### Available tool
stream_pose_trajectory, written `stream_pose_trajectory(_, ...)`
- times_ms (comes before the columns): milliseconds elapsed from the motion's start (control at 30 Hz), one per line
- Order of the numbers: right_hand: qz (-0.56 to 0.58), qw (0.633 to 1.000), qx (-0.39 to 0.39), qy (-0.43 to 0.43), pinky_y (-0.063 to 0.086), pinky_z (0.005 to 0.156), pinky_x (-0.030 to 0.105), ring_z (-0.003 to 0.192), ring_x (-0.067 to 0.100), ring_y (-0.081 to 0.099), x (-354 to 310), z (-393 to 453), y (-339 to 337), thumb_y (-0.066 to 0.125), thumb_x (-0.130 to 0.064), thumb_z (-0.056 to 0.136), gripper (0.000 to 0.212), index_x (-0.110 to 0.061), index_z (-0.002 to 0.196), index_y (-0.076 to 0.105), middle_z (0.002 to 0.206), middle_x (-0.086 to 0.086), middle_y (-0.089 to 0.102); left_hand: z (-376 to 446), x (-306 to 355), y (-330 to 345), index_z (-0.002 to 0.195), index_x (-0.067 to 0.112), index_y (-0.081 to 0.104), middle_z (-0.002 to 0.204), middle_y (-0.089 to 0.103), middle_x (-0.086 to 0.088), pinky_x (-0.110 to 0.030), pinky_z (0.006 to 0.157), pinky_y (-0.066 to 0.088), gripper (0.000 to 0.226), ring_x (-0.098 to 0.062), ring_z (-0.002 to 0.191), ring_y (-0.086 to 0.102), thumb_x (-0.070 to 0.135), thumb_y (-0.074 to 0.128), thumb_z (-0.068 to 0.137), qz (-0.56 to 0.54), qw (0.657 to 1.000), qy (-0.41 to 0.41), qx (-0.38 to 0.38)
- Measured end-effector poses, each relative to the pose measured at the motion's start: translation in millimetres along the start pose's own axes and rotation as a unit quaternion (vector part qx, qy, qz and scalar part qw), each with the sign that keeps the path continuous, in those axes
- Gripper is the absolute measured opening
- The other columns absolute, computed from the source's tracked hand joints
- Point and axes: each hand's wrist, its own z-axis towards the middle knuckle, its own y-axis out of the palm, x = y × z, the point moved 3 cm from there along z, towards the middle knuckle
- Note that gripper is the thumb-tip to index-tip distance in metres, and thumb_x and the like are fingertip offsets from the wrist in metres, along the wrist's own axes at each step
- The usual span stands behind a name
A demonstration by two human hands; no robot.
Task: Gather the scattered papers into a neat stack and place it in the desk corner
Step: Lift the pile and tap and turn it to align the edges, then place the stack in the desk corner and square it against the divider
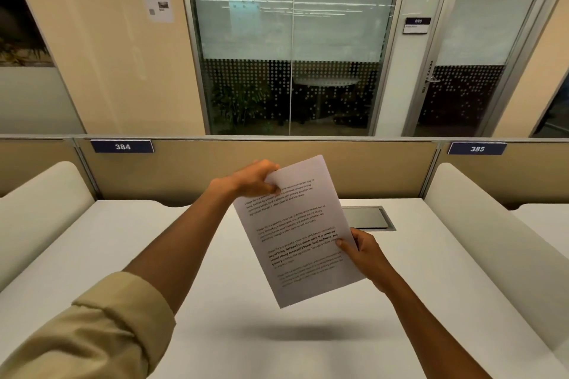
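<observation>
Paper stack (pixel 295 234) is airborne above the tabletop (pixel 215 332), long axis tilted, running from left hand (pixel 257 178) at its far top corner down to right hand (pixel 361 251) on its near right edge; both hands pinch it; either far corner looks reachable.

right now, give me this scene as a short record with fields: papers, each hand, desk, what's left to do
papers: one stack of printed sheets, held in the air above the desk, tilted
left hand: pinches the stack's top left corner
right hand: grips its right edge, thumb on the printed face
desk: white top, no loose sheets in view; a metal cable hatch lies behind the stack
dividers: tags 384 and 385 on the back panel
left to do: stack not yet set down in a corner
</observation>
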Motion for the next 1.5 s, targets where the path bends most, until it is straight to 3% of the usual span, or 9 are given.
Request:
stream_pose_trajectory(133, 0.019, 0.999, 0.031, 0.018, 0.052, 0.054, 0.014, 0.087, 0.013, 0.068, 4.8, -6.4, -2.0, 0.058, -0.027, 0.095, 0.011, -0.029, 0.106, 0.060, 0.104, -0.010, 0.069, -3.8, -2.8, -4.6, 0.084, 0.021, 0.057, 0.092, 0.065, -0.006, -0.042, 0.073, 0.056, 0.022, -0.027, 0.086, 0.064, 0.033, 0.075, 0.081, 0.017, 0.995, -0.022, 0.093)
stream_pose_trajectory(267, 0.038, 0.998, 0.046, 0.037, 0.051, 0.061, 0.016, 0.088, 0.015, 0.068, 12.0, -10.7, -9.4, 0.058, -0.029, 0.094, 0.013, -0.026, 0.106, 0.060, 0.105, -0.007, 0.070, -17.5, -26.5, 2.9, 0.100, 0.011, 0.055, 0.099, 0.063, -0.006, -0.043, 0.071, 0.061, 0.045, -0.024, 0.088, 0.064, 0.036, 0.081, 0.074, -0.136, 0.966, -0.100, 0.195)
stream_pose_trajectory(400, 0.076, 0.993, 0.068, 0.053, 0.055, 0.070, 0.030, 0.089, 0.024, 0.070, 18.3, -11.4, -13.9, 0.061, -0.029, 0.093, 0.015, -0.023, 0.106, 0.063, 0.103, -0.001, 0.073, -40.0, -44.9, 51.3, 0.122, 0.014, 0.045, 0.112, 0.069, -0.011, -0.046, 0.085, 0.057, 0.060, -0.028, 0.103, 0.067, 0.024, 0.081, 0.076, -0.405, 0.895, -0.133, 0.132)
stream_pose_trajectory(500, 0.092, 0.990, 0.083, 0.062, 0.057, 0.077, 0.039, 0.090, 0.029, 0.069, 23.1, -10.8, -13.1, 0.062, -0.028, 0.092, 0.018, -0.018, 0.107, 0.065, 0.104, 0.003, 0.073, -53.3, -47.5, 105.4, 0.124, 0.002, 0.052, 0.113, 0.070, -0.019, -0.049, 0.089, 0.056, 0.041, -0.030, 0.097, 0.068, 0.007, 0.069, 0.086, -0.503, 0.847, -0.141, 0.097)
stream_pose_trajectory(633, 0.083, 0.989, 0.093, 0.084, 0.057, 0.075, 0.039, 0.088, 0.027, 0.069, 29.9, -12.2, -9.0, 0.063, -0.027, 0.092, 0.021, -0.014, 0.109, 0.064, 0.104, 0.004, 0.073, -70.3, -51.5, 161.0, 0.110, -0.006, 0.064, 0.102, 0.075, -0.016, -0.034, 0.072, 0.061, 0.021, -0.029, 0.091, 0.073, 0.002, 0.061, 0.091, -0.517, 0.821, -0.192, 0.148)
stream_pose_trajectory(800, 0.069, 0.988, 0.083, 0.115, 0.050, 0.062, 0.024, 0.083, 0.019, 0.069, 40.6, -17.6, -0.9, 0.062, -0.027, 0.093, 0.020, -0.016, 0.109, 0.064, 0.104, 0.002, 0.072, -77.8, -56.8, 186.2, 0.108, -0.008, 0.066, 0.103, 0.073, -0.021, -0.050, 0.085, 0.058, 0.021, -0.038, 0.096, 0.071, -0.001, 0.063, 0.089, -0.514, 0.792, -0.255, 0.208)
stream_pose_trajectory(933, 0.076, 0.986, 0.072, 0.133, 0.054, 0.068, 0.031, 0.088, 0.024, 0.069, 47.2, -19.7, 6.2, 0.058, -0.025, 0.096, 0.019, -0.015, 0.112, 0.062, 0.108, 0.004, 0.071, -77.7, -63.3, 190.7, 0.108, -0.009, 0.066, 0.102, 0.073, -0.024, -0.053, 0.087, 0.057, 0.021, -0.040, 0.096, 0.070, -0.003, 0.064, 0.087, -0.509, 0.786, -0.274, 0.218)
stream_pose_trajectory(1133, 0.111, 0.978, 0.066, 0.164, 0.051, 0.098, 0.050, 0.108, 0.034, 0.064, 54.3, -18.8, 3.6, 0.043, -0.013, 0.101, 0.026, -0.009, 0.120, 0.060, 0.118, 0.010, 0.068, -82.0, -73.5, 197.5, 0.103, -0.008, 0.068, 0.100, 0.073, -0.023, -0.043, 0.077, 0.060, 0.017, -0.035, 0.086, 0.071, -0.003, 0.065, 0.087, -0.516, 0.778, -0.292, 0.207)
stream_pose_trajectory(1500, 0.119, 0.968, 0.044, 0.216, 0.056, 0.088, 0.045, 0.098, 0.033, 0.068, 71.1, -13.9, -4.8, 0.060, -0.001, 0.090, 0.022, 0.000, 0.110, 0.070, 0.108, 0.014, 0.072, -96.3, -78.4, 209.4, 0.091, 0.002, 0.071, 0.092, 0.077, -0.013, -0.037, 0.064, 0.060, 0.006, -0.028, 0.078, 0.076, 0.001, 0.068, 0.086, -0.504, 0.774, -0.331, 0.192)
